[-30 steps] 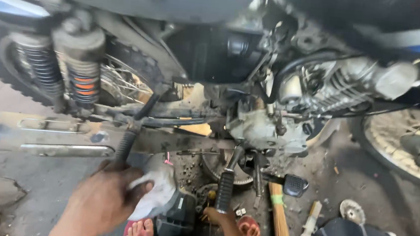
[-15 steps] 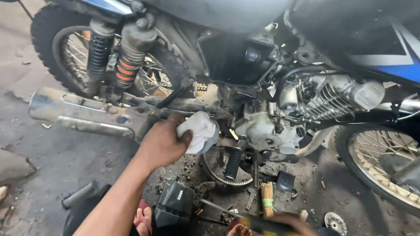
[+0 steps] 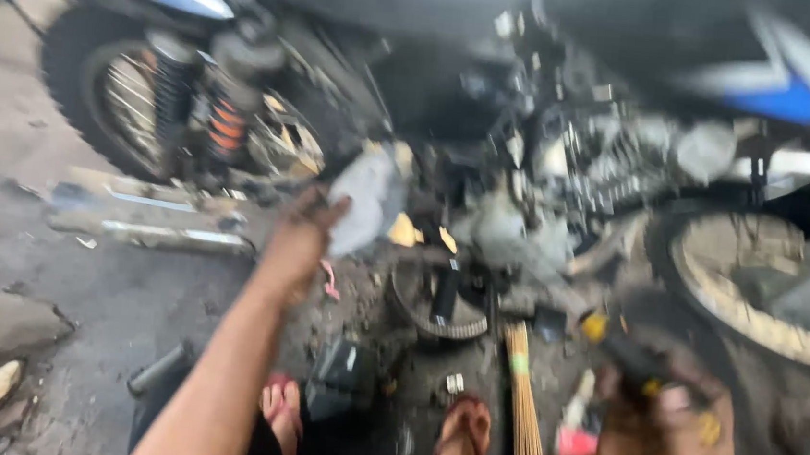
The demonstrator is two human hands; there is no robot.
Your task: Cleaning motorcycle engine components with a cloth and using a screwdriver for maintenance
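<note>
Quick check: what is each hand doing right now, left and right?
Left hand: closed on a pale rag, pressed to the motorcycle.
Right hand: closed around a dark tool with a yellow tip; blurred.

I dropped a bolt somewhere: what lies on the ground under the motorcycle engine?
Under the engine lie a round sprocket, a bundle of sticks and dirt. The picture is blurred; no bolt can be made out.
</note>
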